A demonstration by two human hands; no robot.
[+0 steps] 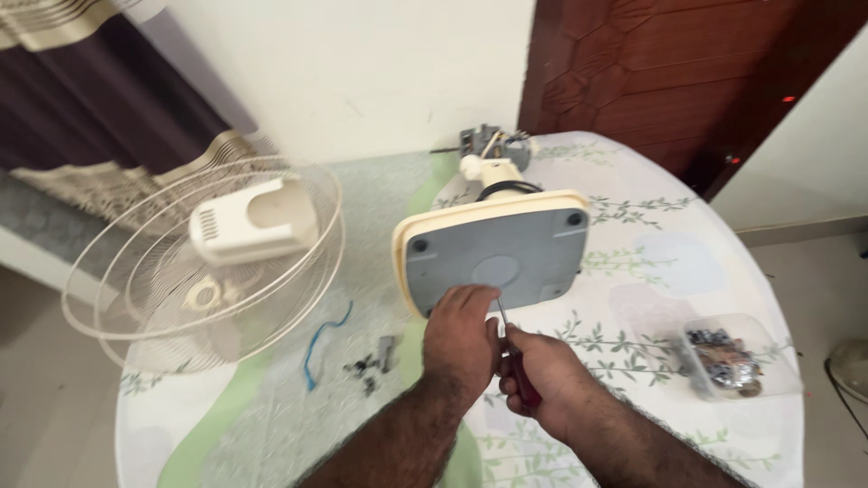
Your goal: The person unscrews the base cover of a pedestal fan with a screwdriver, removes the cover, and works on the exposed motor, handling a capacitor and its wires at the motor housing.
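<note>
- Left hand [459, 333] is up against the lower edge of the cream plastic fan base with its grey underside plate [495, 256], fingers curled and resting on that edge, bracing it.
- Right hand [542, 372] sits just beside the left one, closed tight around the red-handled screwdriver [515, 361]; the metal shaft pokes up between the two hands toward the grey plate.
- The base is tipped on its side on the round surface with a leaf-print cloth [651, 226], just ahead of both hands.
- Left of the left hand: small dark screws and metal bits [372, 361] and a blue wire [321, 348].
- Further left, a white wire fan guard [117, 262] with a cream motor cover [253, 221] lying in it.
- Right of the right hand, a clear plastic tub of hardware [728, 357].
</note>
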